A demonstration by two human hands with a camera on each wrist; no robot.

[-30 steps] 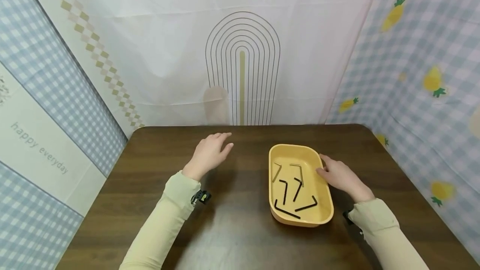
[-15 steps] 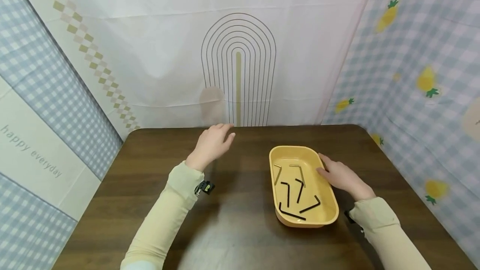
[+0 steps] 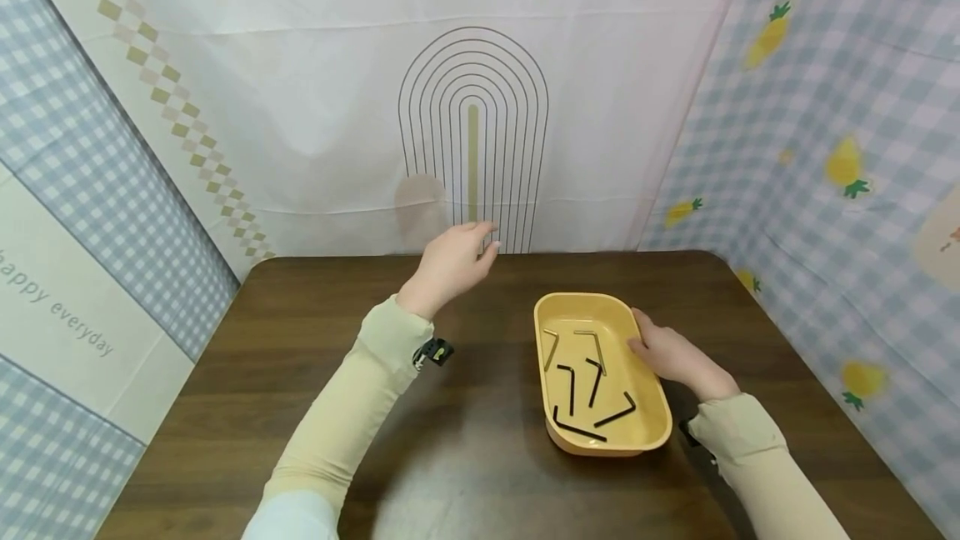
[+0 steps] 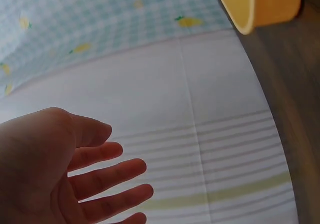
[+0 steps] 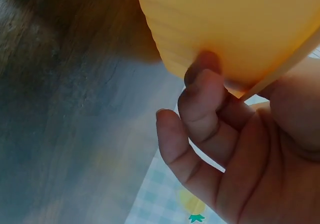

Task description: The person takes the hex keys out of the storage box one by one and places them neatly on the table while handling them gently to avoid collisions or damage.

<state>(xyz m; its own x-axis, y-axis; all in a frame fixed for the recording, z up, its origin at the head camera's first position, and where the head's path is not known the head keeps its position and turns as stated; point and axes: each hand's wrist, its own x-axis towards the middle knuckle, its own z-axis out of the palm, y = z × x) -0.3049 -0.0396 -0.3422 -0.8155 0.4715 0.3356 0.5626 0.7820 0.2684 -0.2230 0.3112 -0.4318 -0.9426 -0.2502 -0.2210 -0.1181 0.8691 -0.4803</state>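
Note:
A yellow rectangular plastic bin sits on the right half of the brown table. In it lie several black hex keys and two brass-coloured hex keys, all L-shaped and spread apart. My right hand grips the bin's far right rim, thumb over the inner side and fingers against the outer wall, as the right wrist view also shows. My left hand hovers above the table's far part, left of the bin. Its fingers are spread and loosely bent, holding nothing.
A white cloth with a printed arch hangs behind the table's far edge. Blue checked cloth with pineapples closes off the right side, and more checked cloth the left. Dark wooden tabletop stretches left of the bin.
My left hand has risen and moved to the right and farther away. The head view has turned slightly right. My right hand stays on the bin's rim, and the hex keys lie inside as before.

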